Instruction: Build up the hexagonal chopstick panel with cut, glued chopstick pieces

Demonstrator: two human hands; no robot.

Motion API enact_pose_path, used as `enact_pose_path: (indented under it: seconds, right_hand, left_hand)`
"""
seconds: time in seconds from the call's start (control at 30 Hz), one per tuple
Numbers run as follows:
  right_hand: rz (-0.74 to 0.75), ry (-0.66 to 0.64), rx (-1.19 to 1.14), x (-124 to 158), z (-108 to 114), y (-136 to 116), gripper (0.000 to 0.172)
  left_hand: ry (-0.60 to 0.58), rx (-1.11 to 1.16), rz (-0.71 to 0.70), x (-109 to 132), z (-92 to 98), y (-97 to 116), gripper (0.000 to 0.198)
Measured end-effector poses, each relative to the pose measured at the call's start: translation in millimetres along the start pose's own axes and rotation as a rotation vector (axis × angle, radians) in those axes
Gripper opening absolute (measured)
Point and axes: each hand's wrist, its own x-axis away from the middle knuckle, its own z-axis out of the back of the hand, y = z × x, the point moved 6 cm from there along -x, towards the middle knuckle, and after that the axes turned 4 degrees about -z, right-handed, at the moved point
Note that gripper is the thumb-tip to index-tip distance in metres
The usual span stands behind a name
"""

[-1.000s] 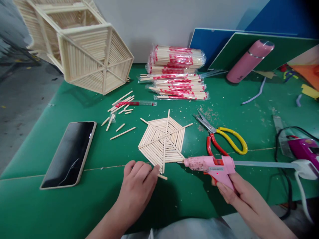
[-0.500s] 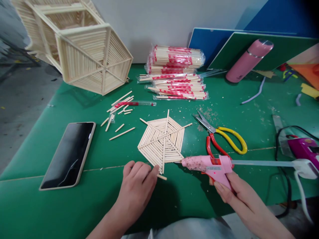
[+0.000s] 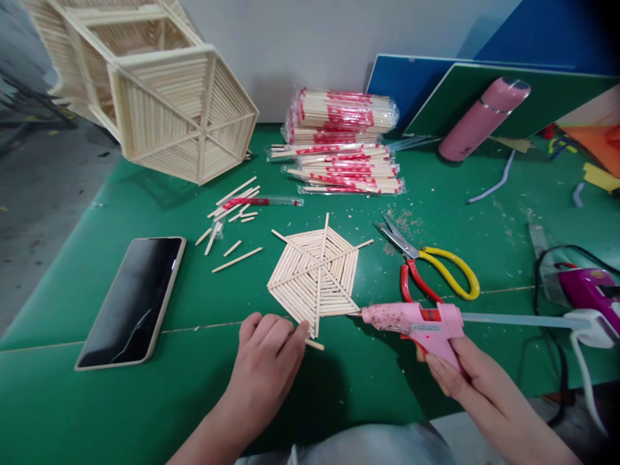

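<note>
My left hand point(image 3: 268, 358) is closed, with a short wooden stick point(image 3: 314, 345) poking out from its fingertips. Just beyond it lies a flat web-like hexagon of sticks point(image 3: 317, 274), with several crossing sticks reaching past its edge. In my right hand point(image 3: 467, 374) is a pink hot glue gun point(image 3: 416, 323), fingers wrapped round its handle. The gun's nozzle points left, beside the hexagon's lower right corner. A clear glue stick point(image 3: 518, 319) sticks out of its back. Scissors point(image 3: 416, 252) with one red and one yellow handle lie open behind the gun.
A large stick-built structure point(image 3: 188, 116) stands at the back left. Wrapped chopsticks point(image 3: 343, 142) are piled at the back, and loose cut sticks point(image 3: 237, 259) lie left of the hexagon. A phone point(image 3: 133, 303), a pink bottle point(image 3: 484, 119) and black cable point(image 3: 537, 278) are also here.
My right hand has drawn the glue gun slightly to the right, along the hexagon's lower right corner. My left hand and the hexagon look unmoved.
</note>
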Motion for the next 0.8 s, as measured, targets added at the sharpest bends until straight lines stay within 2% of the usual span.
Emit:
enact_pose_path:
  seconds: [0.37, 0.8]
  right_hand:
    - [-0.011, 0.034, 0.045, 1, 5, 3, 0.014]
    - [0.047, 0.067, 0.184, 7, 13, -1, 0.014]
  left_hand:
    - [-0.024, 0.009, 0.003, 1, -2.3, -1, 0.023]
    - [-0.008, -0.012, -0.009, 1, -1.9, -1, 0.025]
